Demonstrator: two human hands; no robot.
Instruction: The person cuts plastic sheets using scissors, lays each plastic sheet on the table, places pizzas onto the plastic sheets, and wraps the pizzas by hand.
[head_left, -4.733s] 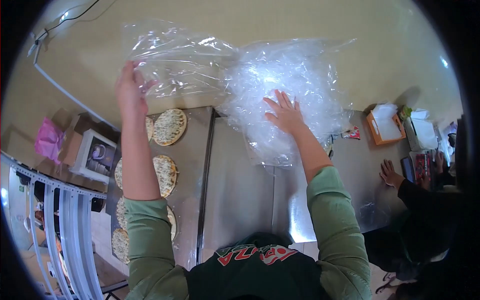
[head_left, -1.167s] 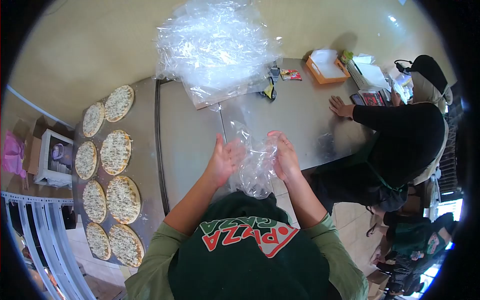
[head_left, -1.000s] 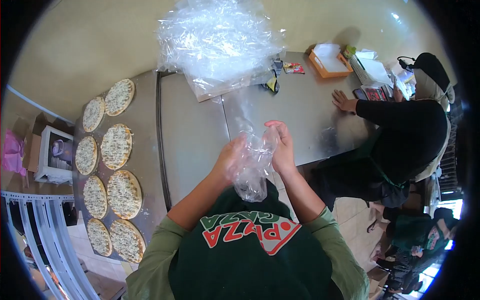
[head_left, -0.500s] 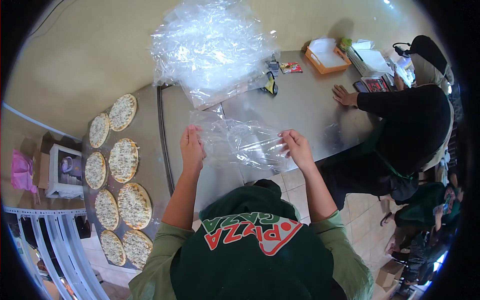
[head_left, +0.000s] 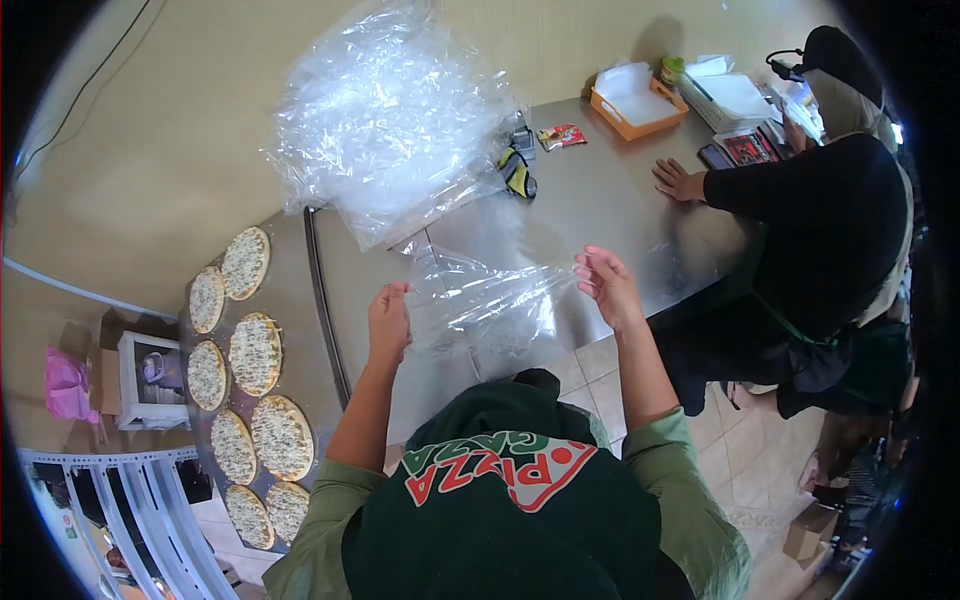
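Centre bright, reasonably sharp. Hard white glints on plastic pile (head_left: 385, 125) and film (head_left: 488, 305); softer glare on table (head_left: 610, 205). Soft shadow on wall (head_left: 200, 120) above basket (head_left: 632, 130). Fisheye bends shelf (head_left: 110, 459), corners black. Lower right dim, detail mushy.

Pizzas (head_left: 255, 353): eight counted, left of the frame, in two columns of four. Loose clear plastic bag (head_left: 490, 310): one, centre. Heap of clear plastic (head_left: 390, 125): one, upper centre; number of pieces within cannot be determined. Upper right: orange tray (head_left: 652, 127), one; white basket (head_left: 705, 106), one; red packet (head_left: 562, 137), one; phone (head_left: 716, 157), one. Pink bag (head_left: 68, 385): one, left edge.
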